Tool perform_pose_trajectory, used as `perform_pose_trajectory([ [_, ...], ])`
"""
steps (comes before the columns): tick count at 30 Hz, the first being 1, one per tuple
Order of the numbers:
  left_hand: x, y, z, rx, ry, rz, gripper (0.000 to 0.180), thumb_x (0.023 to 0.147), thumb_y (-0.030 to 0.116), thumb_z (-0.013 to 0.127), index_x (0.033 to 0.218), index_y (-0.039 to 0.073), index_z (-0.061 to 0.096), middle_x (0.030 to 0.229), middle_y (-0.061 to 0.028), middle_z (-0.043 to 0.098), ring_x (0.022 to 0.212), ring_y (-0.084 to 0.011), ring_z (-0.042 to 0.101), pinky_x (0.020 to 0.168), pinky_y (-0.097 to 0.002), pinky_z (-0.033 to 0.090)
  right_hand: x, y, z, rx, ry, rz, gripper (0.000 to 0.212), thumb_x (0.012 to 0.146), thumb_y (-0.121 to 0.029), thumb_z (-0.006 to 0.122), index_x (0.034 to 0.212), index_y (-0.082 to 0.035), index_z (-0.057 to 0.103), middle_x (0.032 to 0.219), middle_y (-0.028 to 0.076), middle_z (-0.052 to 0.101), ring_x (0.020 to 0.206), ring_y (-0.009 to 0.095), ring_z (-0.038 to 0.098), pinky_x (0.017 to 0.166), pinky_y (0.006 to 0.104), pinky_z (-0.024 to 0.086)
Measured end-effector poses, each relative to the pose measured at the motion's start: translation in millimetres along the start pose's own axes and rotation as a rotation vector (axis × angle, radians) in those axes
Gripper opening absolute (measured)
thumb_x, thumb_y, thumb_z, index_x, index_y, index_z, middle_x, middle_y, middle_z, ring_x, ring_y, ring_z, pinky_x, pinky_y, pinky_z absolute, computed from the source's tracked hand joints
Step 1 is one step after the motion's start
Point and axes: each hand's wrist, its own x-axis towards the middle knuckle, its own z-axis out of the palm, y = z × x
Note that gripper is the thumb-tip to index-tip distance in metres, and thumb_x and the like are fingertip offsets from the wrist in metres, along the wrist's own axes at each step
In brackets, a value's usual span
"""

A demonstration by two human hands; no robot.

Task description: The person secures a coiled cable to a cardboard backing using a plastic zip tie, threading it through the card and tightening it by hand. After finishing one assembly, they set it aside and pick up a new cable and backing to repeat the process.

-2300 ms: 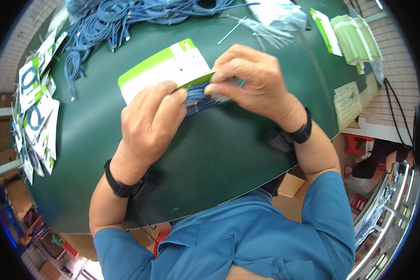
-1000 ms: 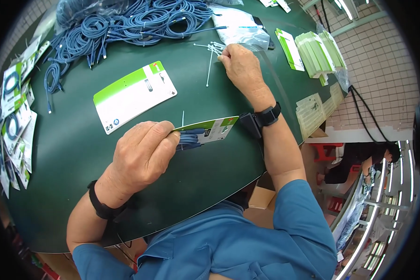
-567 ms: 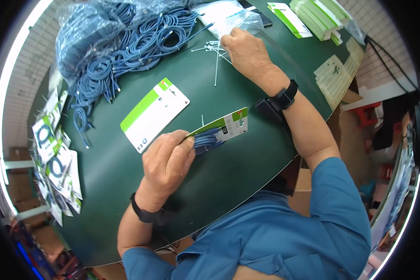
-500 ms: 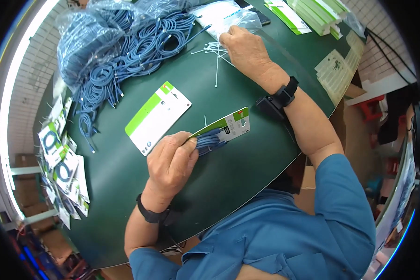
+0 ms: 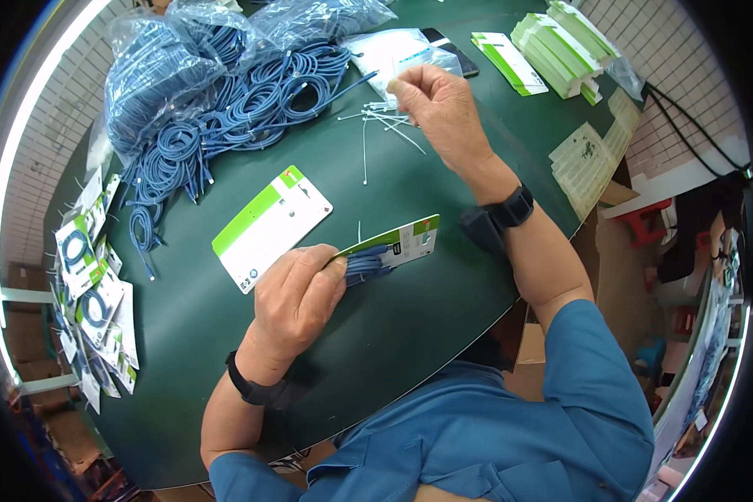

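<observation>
My left hand (image 5: 297, 293) pinches a white and green packaging card (image 5: 414, 240) together with a coiled blue cable (image 5: 366, 264) lying against its face. A thin white cable tie (image 5: 360, 230) sticks up behind this card. Farther off, my right hand (image 5: 443, 105) is closed in a pinch just over a loose pile of white cable ties (image 5: 385, 117); whatever its fingertips hold is too small to make out. Flat on the table, left of the held card, lies a second green and white card (image 5: 272, 226).
Coiled blue cables (image 5: 251, 109) and a clear bag of them (image 5: 163, 88) fill the far left of the green table (image 5: 410, 335). Carded cables (image 5: 100, 301) pile up at the left edge. Card stacks (image 5: 552, 54), a plastic bag (image 5: 402, 54) and a dark flat device (image 5: 452, 52) lie at the back.
My right hand has drawn slightly up off the cable ties, its fingers pinched. The left hand still holds the card and cable. The whole view has shifted a little.
</observation>
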Motion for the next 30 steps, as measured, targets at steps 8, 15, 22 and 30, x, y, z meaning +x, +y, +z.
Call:
perform_pose_trajectory([
  [8, -9.3, -5.9, 2.7, -0.008, 0.01, 0.11, 0.021, 0.075, -0.001, 0.076, 0.094, -0.004, 0.068, 0.093, -0.0145, 0.068, 0.079, -0.0278, 0.071, 0.069, -0.0362, 0.06, -31.3, -34.2, 25.3, 0.483, -0.5, 0.551, 0.015, 0.101, -0.02, 0.073, 0.1, -0.005, 0.072, 0.089, 0.0, 0.072, 0.074, 0.005, 0.067, 0.065, 0.0196, 0.051],
  [15, -13.4, -6.6, 3.6, -0.025, 0.032, 0.129, 0.021, 0.073, 0.001, 0.075, 0.093, -0.005, 0.069, 0.093, -0.0149, 0.067, 0.079, -0.0283, 0.07, 0.068, -0.0361, 0.06, -47.9, -30.8, 38.2, 0.551, -0.64, 0.668, 0.014, 0.102, -0.018, 0.072, 0.102, -0.004, 0.07, 0.091, 0.001, 0.071, 0.078, 0.005, 0.07, 0.066, 0.0161, 0.051],
  [22, -14.7, -11.9, 4.7, -0.006, 0.036, 0.13, 0.021, 0.071, 0.002, 0.077, 0.09, -0.003, 0.068, 0.091, -0.0131, 0.067, 0.076, -0.0262, 0.07, 0.064, -0.0352, 0.058, -54.5, -21.3, 46.2, 0.593, -0.66, 0.63, 0.019, 0.098, -0.02, 0.075, 0.104, -0.002, 0.07, 0.091, 0.004, 0.074, 0.082, 0.007, 0.072, 0.065, 0.0194, 0.052],
  [30, -14.0, -9.3, 9.3, -0.005, 0.036, 0.082, 0.021, 0.071, 0.0, 0.08, 0.089, -0.001, 0.068, 0.091, -0.0113, 0.067, 0.072, -0.0251, 0.068, 0.062, -0.0343, 0.056, -49.1, -34.8, 41.4, 0.546, -0.703, 0.783, 0.018, 0.101, -0.016, 0.072, 0.104, 0.002, 0.067, 0.084, 0.006, 0.074, 0.067, 0.006, 0.064, 0.062, 0.0169, 0.051],
])
